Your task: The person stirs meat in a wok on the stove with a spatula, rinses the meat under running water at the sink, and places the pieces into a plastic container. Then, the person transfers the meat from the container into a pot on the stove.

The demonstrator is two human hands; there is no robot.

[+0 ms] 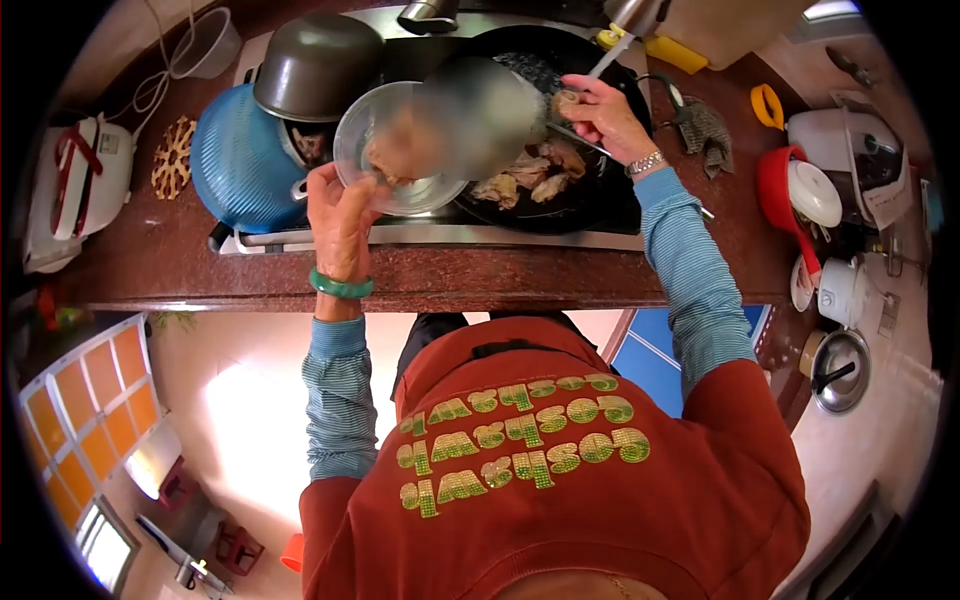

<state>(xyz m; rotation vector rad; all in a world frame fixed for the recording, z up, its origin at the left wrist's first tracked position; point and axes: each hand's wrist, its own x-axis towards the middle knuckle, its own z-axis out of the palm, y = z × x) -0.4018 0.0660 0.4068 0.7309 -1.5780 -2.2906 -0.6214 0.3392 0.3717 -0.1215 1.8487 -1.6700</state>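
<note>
My left hand [343, 212], with a green bangle at its wrist, grips the near left rim of a clear bowl [430, 196]. Pieces of meat lie in the bowl, partly blurred. To the right, my right hand [603, 118] is closed around chopsticks [580, 138] over the black wok [625, 165]. Browned meat pieces [540, 172] rest in the near part of the wok. A grey blur covers the gap between bowl and wok.
A blue ribbed lid or basin [235, 160] and a dark pot [318, 65] stand left of the bowl. On the right are a cloth [704, 135], a red pan [780, 190] and a white pot [842, 292]. The counter's front edge [480, 290] runs before me.
</note>
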